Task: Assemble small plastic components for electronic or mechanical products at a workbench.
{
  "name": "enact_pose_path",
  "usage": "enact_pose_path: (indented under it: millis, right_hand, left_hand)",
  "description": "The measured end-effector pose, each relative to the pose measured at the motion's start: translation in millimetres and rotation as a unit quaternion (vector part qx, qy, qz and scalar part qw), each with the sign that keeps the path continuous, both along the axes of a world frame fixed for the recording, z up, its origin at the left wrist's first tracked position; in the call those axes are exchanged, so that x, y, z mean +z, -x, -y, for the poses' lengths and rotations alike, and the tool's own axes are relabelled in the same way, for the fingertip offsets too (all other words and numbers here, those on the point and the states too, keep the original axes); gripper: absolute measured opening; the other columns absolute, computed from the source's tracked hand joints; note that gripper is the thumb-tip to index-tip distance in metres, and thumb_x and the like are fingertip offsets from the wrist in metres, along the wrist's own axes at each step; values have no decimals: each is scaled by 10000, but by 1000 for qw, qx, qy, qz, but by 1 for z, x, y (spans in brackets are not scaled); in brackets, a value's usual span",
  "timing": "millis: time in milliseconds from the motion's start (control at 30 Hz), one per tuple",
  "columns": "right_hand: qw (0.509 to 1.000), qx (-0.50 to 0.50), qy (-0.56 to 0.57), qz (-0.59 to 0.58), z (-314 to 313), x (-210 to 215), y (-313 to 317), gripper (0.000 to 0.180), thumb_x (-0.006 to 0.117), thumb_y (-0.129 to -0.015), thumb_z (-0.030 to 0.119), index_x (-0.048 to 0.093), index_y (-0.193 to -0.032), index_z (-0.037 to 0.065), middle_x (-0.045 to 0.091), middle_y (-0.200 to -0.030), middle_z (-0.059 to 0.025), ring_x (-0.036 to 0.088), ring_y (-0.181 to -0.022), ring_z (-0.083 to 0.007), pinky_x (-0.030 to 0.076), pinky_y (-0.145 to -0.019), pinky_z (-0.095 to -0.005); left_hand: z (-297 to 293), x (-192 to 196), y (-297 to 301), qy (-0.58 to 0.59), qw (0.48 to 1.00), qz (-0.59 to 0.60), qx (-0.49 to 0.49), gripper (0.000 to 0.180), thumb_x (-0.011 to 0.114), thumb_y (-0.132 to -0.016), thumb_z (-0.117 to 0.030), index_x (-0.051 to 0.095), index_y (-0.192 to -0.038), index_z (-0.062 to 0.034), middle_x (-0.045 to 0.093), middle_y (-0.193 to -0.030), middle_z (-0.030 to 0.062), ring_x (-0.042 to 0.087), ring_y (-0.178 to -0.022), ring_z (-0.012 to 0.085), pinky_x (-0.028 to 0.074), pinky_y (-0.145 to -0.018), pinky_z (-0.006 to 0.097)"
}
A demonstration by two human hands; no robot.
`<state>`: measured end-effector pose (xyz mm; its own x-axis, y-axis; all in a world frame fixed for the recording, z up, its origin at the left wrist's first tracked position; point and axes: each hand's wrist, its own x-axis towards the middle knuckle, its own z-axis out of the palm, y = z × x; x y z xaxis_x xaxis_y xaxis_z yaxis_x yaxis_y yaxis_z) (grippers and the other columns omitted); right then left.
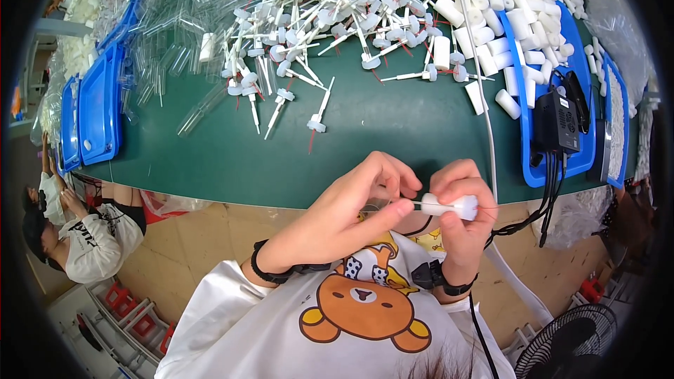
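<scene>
My right hand (456, 228) is closed round a white plastic fitting (464, 206) with a wide, rounded end, held just past the table's near edge. A thin red strand seems to stick out of its right end. My left hand (344, 207) is closed beside it, thumb and fingers pinched towards the fitting's thin left end. Something clear, perhaps a tube, shows between the left fingers; its exact shape is hard to make out. Nearest on the table lies a loose stem piece (316, 125) with a pale disc and a red strand.
Many similar stem pieces (330, 17) are heaped at the far middle of the green table (393, 119). Clear tubes (200, 109) lie left, white foam-like cylinders (507, 104) right. A blue tray (533, 168) holds a black box (558, 123) with cables. Other people sit far left.
</scene>
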<state>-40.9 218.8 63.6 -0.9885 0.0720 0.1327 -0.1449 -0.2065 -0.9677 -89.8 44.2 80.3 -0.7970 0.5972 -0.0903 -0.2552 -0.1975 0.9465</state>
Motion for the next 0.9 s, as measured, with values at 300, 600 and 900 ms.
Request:
enact_pose_path:
  millis: [300, 600, 900]
  right_hand:
    - [995, -52, 70, -55, 10, 14, -1, 172, 698, -785, 136, 589, -844, 16, 534, -861, -94, 518, -747, -176, 428, -645, -292]
    - [987, 53, -106, -106, 6, 14, 4, 199, 722, -731, 32, 625, -903, 8, 555, -840, -69, 507, -725, -171, 393, -607, -289]
    - [995, 22, -99, -22, 14, 15, -3, 245, 757, -668, 10, 674, -899, 16, 562, -773, -49, 505, -761, -195, 401, -695, -322]
  left_hand:
    - [6, 11, 1, 149, 970, -117, -154, 279, 630, -854, -100, 519, -1095, -15, 540, -745, 46, 532, -641, 123, 436, -584, 261]
    - [4, 11, -4, 175, 954, -194, -149, 246, 606, -865, -184, 433, -916, -17, 536, -668, 153, 554, -596, 326, 417, -522, 388]
    - [3, 1, -3, 144, 966, -96, -193, 250, 588, -865, -171, 413, -874, 7, 566, -671, 152, 580, -574, 306, 439, -518, 351]
